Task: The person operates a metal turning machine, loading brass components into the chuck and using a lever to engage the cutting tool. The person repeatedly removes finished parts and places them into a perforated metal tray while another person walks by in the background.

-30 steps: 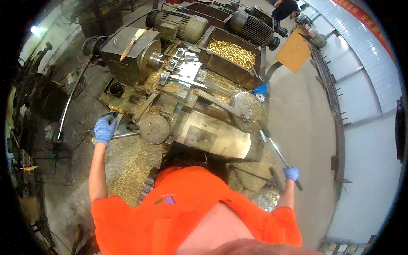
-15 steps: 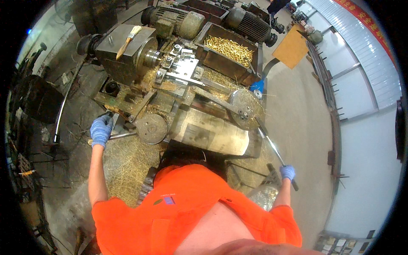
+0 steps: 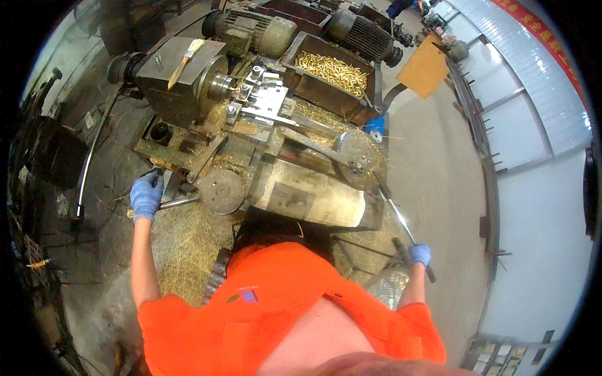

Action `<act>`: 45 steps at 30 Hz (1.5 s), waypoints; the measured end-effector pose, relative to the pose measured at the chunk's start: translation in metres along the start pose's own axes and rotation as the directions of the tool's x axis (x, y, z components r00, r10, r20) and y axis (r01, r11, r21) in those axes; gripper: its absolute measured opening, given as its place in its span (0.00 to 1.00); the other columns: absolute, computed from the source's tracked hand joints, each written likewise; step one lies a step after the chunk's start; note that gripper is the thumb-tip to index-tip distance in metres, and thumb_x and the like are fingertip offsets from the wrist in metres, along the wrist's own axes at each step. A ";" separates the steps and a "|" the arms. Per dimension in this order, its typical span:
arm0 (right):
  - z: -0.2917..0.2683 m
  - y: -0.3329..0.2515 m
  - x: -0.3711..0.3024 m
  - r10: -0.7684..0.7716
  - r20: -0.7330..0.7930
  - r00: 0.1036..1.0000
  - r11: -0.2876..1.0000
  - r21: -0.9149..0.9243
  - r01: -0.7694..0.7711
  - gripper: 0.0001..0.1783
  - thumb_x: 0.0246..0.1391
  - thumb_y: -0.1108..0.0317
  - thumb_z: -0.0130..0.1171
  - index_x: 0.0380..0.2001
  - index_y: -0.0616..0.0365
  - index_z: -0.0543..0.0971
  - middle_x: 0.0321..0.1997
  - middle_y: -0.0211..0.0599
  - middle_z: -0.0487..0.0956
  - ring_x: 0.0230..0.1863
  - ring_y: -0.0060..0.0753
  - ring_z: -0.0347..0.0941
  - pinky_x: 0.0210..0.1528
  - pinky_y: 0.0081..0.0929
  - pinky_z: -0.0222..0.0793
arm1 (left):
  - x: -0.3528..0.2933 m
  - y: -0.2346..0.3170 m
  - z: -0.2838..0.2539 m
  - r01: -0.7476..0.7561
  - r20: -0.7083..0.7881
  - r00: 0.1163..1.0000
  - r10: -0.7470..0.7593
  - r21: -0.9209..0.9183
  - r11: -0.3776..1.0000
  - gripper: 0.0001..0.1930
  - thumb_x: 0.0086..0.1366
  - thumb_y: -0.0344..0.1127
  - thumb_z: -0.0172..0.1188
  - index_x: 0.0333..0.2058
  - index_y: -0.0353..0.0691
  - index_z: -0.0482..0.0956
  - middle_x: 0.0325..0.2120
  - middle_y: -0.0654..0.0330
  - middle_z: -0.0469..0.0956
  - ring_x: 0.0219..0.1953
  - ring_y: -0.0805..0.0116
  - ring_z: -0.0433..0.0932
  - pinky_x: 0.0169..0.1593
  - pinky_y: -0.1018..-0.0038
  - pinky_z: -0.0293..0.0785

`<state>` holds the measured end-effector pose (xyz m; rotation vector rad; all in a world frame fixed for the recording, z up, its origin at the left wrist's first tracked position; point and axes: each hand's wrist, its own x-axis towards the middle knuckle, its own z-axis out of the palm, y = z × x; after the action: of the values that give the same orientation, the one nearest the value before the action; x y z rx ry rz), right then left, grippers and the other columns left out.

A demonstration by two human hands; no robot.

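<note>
My left hand (image 3: 146, 196), in a blue knit glove, is closed at the left front of a small lathe-like machine. A dark part shows at its fingertips, but what it grips is mostly hidden. A metal lever (image 3: 179, 202) from the left round disc (image 3: 222, 191) passes beneath this hand. My right hand (image 3: 420, 254), gloved alike, wraps the dark grip of a long steel lever (image 3: 397, 215) that runs to the right disc (image 3: 359, 160). Between the hands and the spindle (image 3: 221, 86) sits a metal tool slide (image 3: 266, 100).
A metal bin (image 3: 301, 83) of small brass-coloured pieces (image 3: 332, 72) stands behind the slide. A paintbrush (image 3: 182, 69) lies on the headstock. Gold shavings (image 3: 188, 241) cover the floor at left. Motors (image 3: 364, 37) stand at the back, and a tan board (image 3: 424, 66) at the right.
The whole view has shifted slightly, carrying the machine a little to the left in the picture. Both hands stay at the same places on the machine, and the right lever looks unmoved.
</note>
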<state>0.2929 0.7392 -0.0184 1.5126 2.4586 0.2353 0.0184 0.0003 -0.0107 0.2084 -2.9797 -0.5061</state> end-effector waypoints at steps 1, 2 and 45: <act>0.002 0.001 0.000 0.005 0.001 1.000 1.000 -0.002 -0.005 0.18 0.37 0.56 0.56 0.29 0.56 0.81 0.35 0.49 0.77 0.40 0.49 0.74 0.42 0.37 0.70 | 0.000 -0.001 0.001 -0.007 -0.011 1.000 0.007 -0.011 1.000 0.13 0.54 0.43 0.56 0.32 0.40 0.79 0.28 0.50 0.77 0.32 0.52 0.76 0.36 0.65 0.71; 0.004 0.002 0.000 0.009 0.002 1.000 1.000 -0.004 -0.009 0.18 0.37 0.56 0.56 0.29 0.56 0.81 0.36 0.49 0.77 0.40 0.49 0.74 0.42 0.37 0.70 | 0.000 -0.002 0.002 -0.014 -0.022 1.000 0.014 -0.022 1.000 0.13 0.54 0.42 0.56 0.32 0.40 0.79 0.28 0.50 0.77 0.32 0.52 0.76 0.36 0.65 0.71; -0.041 -0.105 0.045 -0.287 -0.229 0.930 0.955 -0.145 0.259 0.26 0.42 0.47 0.55 0.47 0.39 0.74 0.44 0.39 0.74 0.49 0.41 0.67 0.53 0.45 0.56 | -0.010 -0.085 0.014 0.344 0.132 0.939 -0.318 -0.395 0.852 0.12 0.54 0.37 0.58 0.28 0.32 0.78 0.15 0.56 0.74 0.16 0.74 0.72 0.23 0.73 0.68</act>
<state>0.1720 0.7319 -0.0121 1.1364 2.7596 0.5279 0.0359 -0.0734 -0.0529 0.6817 -2.8079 -1.1847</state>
